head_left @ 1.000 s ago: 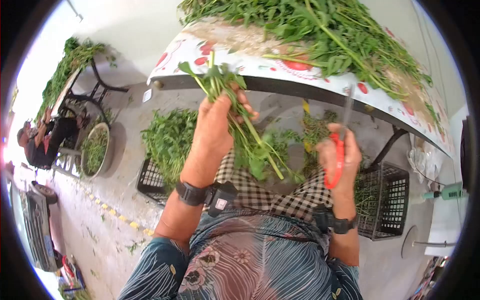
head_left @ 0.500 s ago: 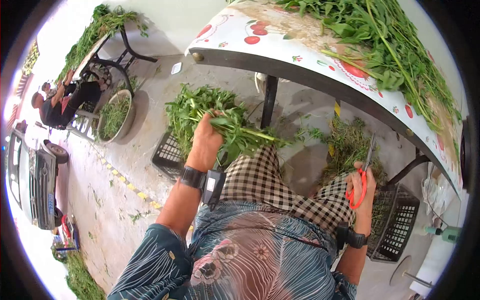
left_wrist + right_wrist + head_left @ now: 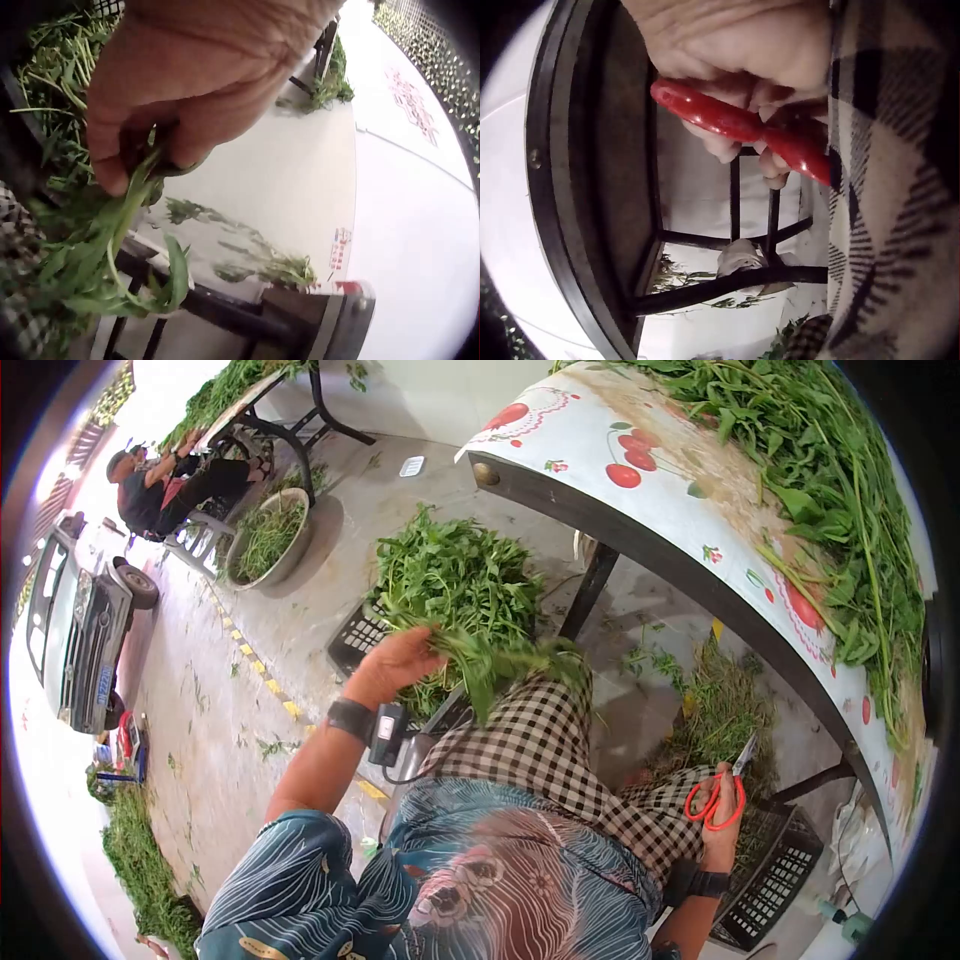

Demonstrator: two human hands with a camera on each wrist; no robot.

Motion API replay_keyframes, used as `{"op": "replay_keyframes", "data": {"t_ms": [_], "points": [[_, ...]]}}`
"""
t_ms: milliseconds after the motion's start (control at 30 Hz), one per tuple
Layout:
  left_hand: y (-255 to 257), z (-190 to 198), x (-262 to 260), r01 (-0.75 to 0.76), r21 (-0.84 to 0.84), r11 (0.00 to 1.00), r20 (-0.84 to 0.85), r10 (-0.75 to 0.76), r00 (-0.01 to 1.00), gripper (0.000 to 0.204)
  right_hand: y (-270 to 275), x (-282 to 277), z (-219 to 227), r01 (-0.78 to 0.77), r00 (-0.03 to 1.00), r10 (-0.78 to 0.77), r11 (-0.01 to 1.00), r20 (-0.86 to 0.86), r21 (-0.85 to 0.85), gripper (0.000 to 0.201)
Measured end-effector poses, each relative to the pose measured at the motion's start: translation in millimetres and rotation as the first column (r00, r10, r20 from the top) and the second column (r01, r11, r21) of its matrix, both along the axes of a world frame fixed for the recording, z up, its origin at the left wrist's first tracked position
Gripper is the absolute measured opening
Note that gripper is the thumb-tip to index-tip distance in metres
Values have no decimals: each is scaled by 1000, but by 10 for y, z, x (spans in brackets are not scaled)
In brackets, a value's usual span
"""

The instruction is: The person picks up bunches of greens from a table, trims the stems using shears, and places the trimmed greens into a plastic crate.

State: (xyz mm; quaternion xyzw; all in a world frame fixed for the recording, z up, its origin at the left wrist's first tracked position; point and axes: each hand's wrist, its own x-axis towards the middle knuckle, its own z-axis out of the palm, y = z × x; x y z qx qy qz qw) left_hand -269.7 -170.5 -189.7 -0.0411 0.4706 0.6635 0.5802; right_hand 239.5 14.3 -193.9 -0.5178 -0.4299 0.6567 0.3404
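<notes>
By the leafy crate (image 3: 358,640), the left hand (image 3: 400,658) pinches green stems (image 3: 485,666) that poke out from it. Away from the crate, the right hand (image 3: 722,810) holds red scissors (image 3: 720,120).

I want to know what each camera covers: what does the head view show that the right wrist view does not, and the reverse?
Of the two, only the head view shows the left hand holding green leafy stems, the red-handled scissors' metal blades, and a parked car with a blue plate.

Only the right wrist view shows the dark underside of the black-framed table.

Both show the right hand gripping the scissors' red handles, and black-and-beige checked cloth.
</notes>
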Motion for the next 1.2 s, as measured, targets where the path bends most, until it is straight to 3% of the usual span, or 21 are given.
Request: {"op": "replay_keyframes", "data": {"t_ms": [33, 200, 367, 400, 500, 533, 633, 767, 800, 900, 933, 1033, 1067, 1133, 1200], "points": [[-34, -17, -95, -122, -16, 992, 2, 122, 993, 18, -5, -20, 7, 6, 1000, -6, 1000, 10, -6, 35], [-336, -267, -606, -456, 80, 886, 1, 457, 889, 14, 63, 54, -91, -9, 1000, 9, 1000, 16, 8, 36], [-354, -432, -935, -741, 50, 670, 132, 731, 670, 13, 62, 21, -68, -42, 999, 41, 999, 13, 21, 35], [-384, -606, -1094, -772, 80, 631, 186, 751, 633, 13, 68, -5, -57, -16, 999, 16, 1000, 36, 7, 36], [-246, -632, -1211, -816, 103, 568, 257, 778, 574, 12, 58, -33, -48, 16, 998, -15, 1000, 60, -17, 37], [-184, -646, -1236, -807, 141, 573, 228, 774, 590, 12, 66, -29, 0, -48, 997, 48, 999, 60, -5, 37], [-6, -559, -1272, -867, 100, 488, 331, 805, 492, 13, 75, -56, 9, -14, 998, 17, 999, 61, -41, 38], [124, -580, -1428, -842, 235, 486, 433, 723, 538, 17, 97, -76, 27, -1, 996, 7, 998, 88, -68, 40], [122, -595, -1468, -808, 307, 503, 473, 656, 589, 20, 110, -71, 18, -12, 996, 18, 997, 85, -74, 40], [216, -650, -1581, -801, 339, 494, 548, 589, 594, 20, 107, -113, 40, 14, 997, -7, 996, 82, -86, 40], [315, -674, -1563, -831, 318, 457, 440, 705, 556, 18, 94, -140, 62, 32, 996, -25, 995, 82, -89, 40], [479, -1028, -1682, -894, 151, 421, 349, 824, 447, 18, 81, -181, 94, 33, 997, -26, 996, 73, -86, 35], [471, -1208, -1685, -856, 224, 466, 316, 796, 516, 19, 81, -191, 105, 21, 998, -15, 996, 64, -86, 34], [395, -1690, -1839, -866, 116, 487, 362, 791, 493, 20, 82, -211, 128, -2, 999, 6, 996, 45, -85, 32], [376, -1816, -1831, -866, 12, 500, 376, 801, 467, 19, 71, -233, 171, -7, 999, 12, 995, 48, -103, 31]]}}
